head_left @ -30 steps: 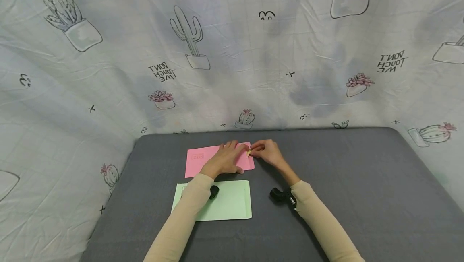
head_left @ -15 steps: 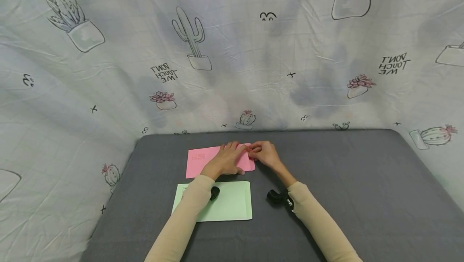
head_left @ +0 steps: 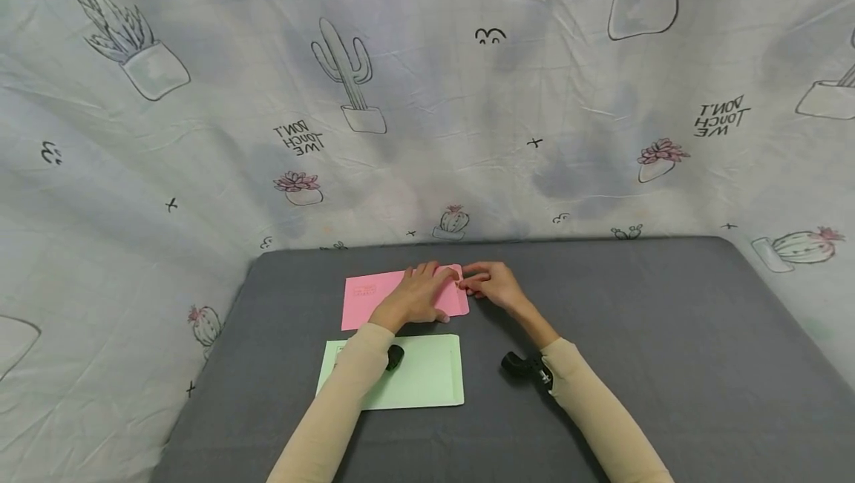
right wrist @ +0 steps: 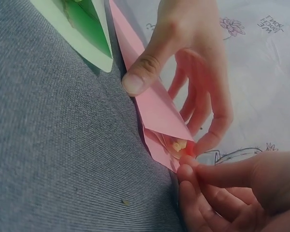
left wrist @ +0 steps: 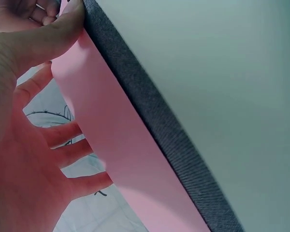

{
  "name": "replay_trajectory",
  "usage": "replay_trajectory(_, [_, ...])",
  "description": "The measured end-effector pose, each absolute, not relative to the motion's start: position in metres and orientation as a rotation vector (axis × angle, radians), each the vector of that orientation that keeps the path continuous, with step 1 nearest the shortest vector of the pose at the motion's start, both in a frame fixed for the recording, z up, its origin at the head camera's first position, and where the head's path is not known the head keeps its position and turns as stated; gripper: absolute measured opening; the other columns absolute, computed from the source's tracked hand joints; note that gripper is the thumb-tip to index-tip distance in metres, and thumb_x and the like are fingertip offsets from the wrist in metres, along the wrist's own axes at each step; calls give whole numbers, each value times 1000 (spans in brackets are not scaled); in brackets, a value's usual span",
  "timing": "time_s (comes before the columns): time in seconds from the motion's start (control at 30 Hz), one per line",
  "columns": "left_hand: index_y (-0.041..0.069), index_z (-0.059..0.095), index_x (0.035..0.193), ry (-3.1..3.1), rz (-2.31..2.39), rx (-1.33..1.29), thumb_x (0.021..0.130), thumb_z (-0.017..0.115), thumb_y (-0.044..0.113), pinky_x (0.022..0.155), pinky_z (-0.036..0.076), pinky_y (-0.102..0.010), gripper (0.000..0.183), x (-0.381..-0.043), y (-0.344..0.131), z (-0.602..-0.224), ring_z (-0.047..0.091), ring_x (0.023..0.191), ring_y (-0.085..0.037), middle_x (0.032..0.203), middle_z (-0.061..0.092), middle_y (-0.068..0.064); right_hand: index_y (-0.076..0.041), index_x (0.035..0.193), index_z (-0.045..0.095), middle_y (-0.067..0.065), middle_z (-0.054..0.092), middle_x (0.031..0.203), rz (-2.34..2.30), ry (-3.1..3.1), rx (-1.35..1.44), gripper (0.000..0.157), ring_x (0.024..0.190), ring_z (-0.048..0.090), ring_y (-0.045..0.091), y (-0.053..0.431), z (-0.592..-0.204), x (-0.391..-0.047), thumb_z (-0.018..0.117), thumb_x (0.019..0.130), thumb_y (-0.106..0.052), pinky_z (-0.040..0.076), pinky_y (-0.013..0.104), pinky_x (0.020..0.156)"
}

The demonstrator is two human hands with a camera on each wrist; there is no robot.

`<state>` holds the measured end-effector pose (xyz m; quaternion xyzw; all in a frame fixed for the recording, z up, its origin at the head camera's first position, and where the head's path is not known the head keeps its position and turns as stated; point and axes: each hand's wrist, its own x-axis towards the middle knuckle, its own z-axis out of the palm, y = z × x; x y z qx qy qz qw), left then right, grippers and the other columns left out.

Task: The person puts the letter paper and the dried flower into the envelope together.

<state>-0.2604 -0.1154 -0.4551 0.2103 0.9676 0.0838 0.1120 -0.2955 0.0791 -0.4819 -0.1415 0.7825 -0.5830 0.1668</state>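
A pink envelope (head_left: 374, 291) lies on the grey table, its mouth at the right end. My left hand (head_left: 417, 296) spans it, thumb on the near edge and fingers on the far edge. In the left wrist view this hand (left wrist: 34, 145) holds the envelope (left wrist: 116, 130) from the side. My right hand (head_left: 494, 284) is at the mouth, its fingertips pinched together. In the right wrist view a small yellowish dried flower (right wrist: 179, 145) shows in the mouth, right beside the pinched fingertips of the right hand (right wrist: 227, 193); the fingers partly hide it.
A pale green envelope (head_left: 421, 375) lies nearer, partly under the left forearm; its mouth gapes in the right wrist view. Tiny dry bits (right wrist: 125, 202) lie on the grey cloth (head_left: 634, 357). A printed curtain (head_left: 427, 97) hangs behind the table.
The left hand stays on the pink envelope. My right hand moves slightly at the mouth, and the yellow bit seen there a second ago is now mostly hidden in the head view.
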Motion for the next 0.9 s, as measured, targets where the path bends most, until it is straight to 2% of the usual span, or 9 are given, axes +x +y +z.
replay_trajectory(0.13, [28,42,140,2839,251,615,76,83,40,111,27,-55,77,-261,-115,-457,40,133,-34,142,42,-15,14,124,58,26,71,95,-1680,2140,-416,32,79,71,28,81,-482,-295,59,94,3,58,32,68])
replay_trajectory(0.2, [28,41,142,2839,250,607,76,83,40,112,26,-55,80,-261,-115,-458,39,134,-34,143,41,-15,17,125,55,30,69,98,-1690,2089,-430,33,83,70,35,80,-477,-294,56,95,3,58,39,73])
replay_trajectory(0.27, [28,40,144,2840,248,609,76,83,40,112,26,-56,81,-262,-114,-459,38,134,-34,143,41,-15,17,126,54,30,69,97,-1700,2058,-436,33,83,70,35,80,-478,-294,53,96,3,58,41,74])
replay_trajectory(0.37, [26,38,147,2837,243,609,76,83,41,113,25,-56,85,-263,-112,-459,37,136,-34,145,40,-16,18,126,53,29,69,95,-1701,2038,-428,32,81,70,31,78,-480,-294,50,97,3,58,41,75])
replay_trajectory(0.43, [23,38,148,2835,253,619,76,83,40,112,25,-57,86,-264,-111,-459,37,136,-35,145,40,-17,16,126,54,26,70,94,-1698,2048,-418,32,79,70,24,79,-484,-295,49,98,2,58,35,71])
replay_trajectory(0.63, [26,45,141,2791,322,640,78,82,39,114,22,-56,75,-266,-117,-458,37,136,-35,146,39,-15,14,124,57,25,70,99,-1664,2175,-434,30,80,70,28,93,-480,-292,52,98,-1,58,34,70])
replay_trajectory(0.9, [28,53,134,2755,424,676,77,84,33,116,18,-56,65,-263,-129,-457,34,137,-31,145,40,-13,6,116,66,18,71,101,-1425,2563,-617,25,83,69,28,141,-471,-273,60,97,-8,57,35,68])
